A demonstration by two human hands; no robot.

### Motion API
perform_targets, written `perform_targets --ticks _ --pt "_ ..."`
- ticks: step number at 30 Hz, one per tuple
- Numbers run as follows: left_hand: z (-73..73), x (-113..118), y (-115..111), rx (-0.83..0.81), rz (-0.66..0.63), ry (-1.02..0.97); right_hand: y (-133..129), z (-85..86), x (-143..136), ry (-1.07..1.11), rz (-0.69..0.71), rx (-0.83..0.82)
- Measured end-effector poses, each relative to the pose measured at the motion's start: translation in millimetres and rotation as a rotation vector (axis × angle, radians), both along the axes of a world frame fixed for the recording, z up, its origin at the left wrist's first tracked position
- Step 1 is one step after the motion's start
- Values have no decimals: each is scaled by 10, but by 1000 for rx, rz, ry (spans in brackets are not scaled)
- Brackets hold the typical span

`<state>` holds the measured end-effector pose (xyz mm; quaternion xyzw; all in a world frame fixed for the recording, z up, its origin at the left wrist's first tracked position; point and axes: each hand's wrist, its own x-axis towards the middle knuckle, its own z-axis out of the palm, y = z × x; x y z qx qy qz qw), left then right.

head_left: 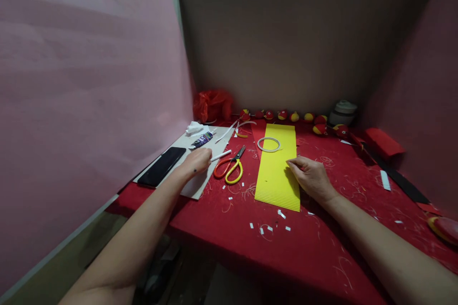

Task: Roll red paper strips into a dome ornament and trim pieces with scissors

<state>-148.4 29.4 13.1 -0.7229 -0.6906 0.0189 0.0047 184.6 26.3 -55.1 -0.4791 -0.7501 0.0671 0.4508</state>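
My left hand is closed around one end of a thin white stick, which sticks out to the right from its fingers. Under that hand lies a pale grey board. Beside the stick, scissors with one red and one yellow handle rest on the red cloth, blades partly apart. My right hand is pinched at the right edge of a yellow corrugated sheet; whatever its fingertips hold is too small to make out. A ring of narrow tape lies on the sheet's far part.
On the board are a black phone, a dark tube and crumpled white tissue. A red plastic bag and several red-and-yellow balls line the back. White paper scraps and threads litter the cloth. Walls stand left, back and right.
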Motion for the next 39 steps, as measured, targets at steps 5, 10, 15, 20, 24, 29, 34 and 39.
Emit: perform_targets --ticks 5,10,15,20,24,29,34,39 --pt "90 -85 281 54 24 -8 7 -1 -1 -7 -7 -3" --pt "78 -133 463 56 44 -27 0 8 15 12 -9 -6" --pt "123 -269 280 45 50 -82 -1 18 10 0 -18 20" --pt "85 -451 32 -47 61 -154 4 23 -11 -18 -7 46" --pt "-6 -503 -29 -38 92 -231 -3 24 -3 -17 -6 66" --pt "-81 -529 14 -38 122 -334 -17 39 11 -8 -21 60" --pt "-162 -540 57 2 140 -396 -13 43 3 -22 -22 59" --pt "-179 -488 6 69 147 -437 1 26 7 -10 -10 79"
